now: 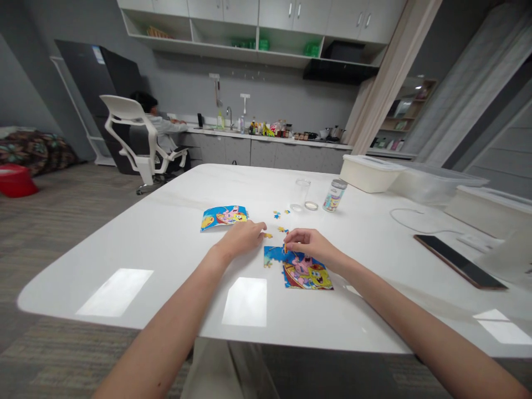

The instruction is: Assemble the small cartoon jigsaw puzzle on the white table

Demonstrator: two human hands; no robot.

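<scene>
My right hand (310, 244) pinches a small yellowish jigsaw piece (285, 247) above the top edge of a partly assembled jigsaw puzzle (310, 272). Blue, pink and yellow cartoon figures show on its joined pieces; its left side is uneven. My left hand (245, 235) rests on the table left of the puzzle, fingers loosely bent and apart at the tips. Just beyond them lies a loose yellow jigsaw piece (268, 235). More loose pieces (277, 214) are scattered farther back. Behind my left hand sits a curved picture sheet (222, 216) with similar cartoon figures.
On the white table (174, 238) stand a clear jar (302, 191), a ring-shaped lid (311, 205) and a printed can (334, 195). To the right are a dark phone (457, 260), a white cable (399, 223) and pale storage boxes (369, 172). A person sits by a white chair (128, 108).
</scene>
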